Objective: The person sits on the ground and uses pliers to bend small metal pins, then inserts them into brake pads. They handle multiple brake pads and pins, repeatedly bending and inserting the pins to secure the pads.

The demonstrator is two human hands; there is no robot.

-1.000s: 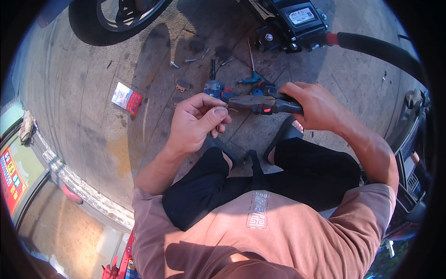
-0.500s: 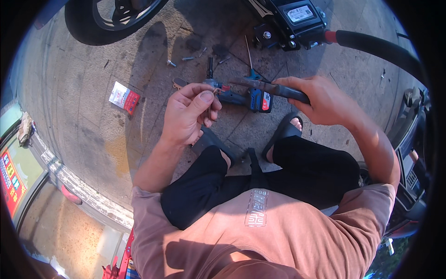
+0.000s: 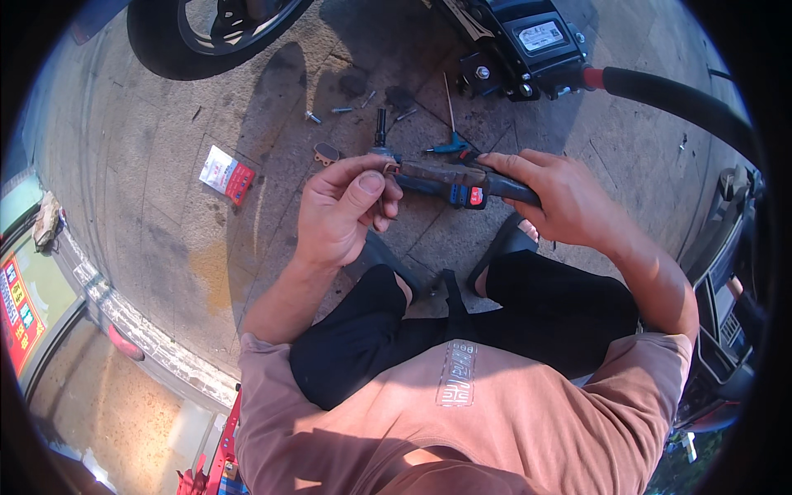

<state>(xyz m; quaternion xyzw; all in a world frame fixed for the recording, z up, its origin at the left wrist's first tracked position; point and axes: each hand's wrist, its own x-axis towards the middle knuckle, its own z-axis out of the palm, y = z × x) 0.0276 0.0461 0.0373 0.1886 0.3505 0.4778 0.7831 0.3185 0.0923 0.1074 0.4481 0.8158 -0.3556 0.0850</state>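
My left hand is closed in a pinch on a small copper-coloured metal piece, mostly hidden by the fingers. In my right hand are long-nosed pliers with dark handles. Their jaws point left and reach the small piece at my left fingertips; whether they grip it I cannot tell. Below and behind the pliers lies a blue and black cordless power tool, partly covered, with a black socket pointing away from me.
On the paving lie a brake pad, a red and white packet, a blue-handled driver and several bolts. A wheel stands at far left. A black motor-like unit with a thick hose is at far right.
The pliers have moved left and level, so their jaws now meet the small piece in my left hand. My right hand has shifted slightly left and lower. The view has shifted a little.
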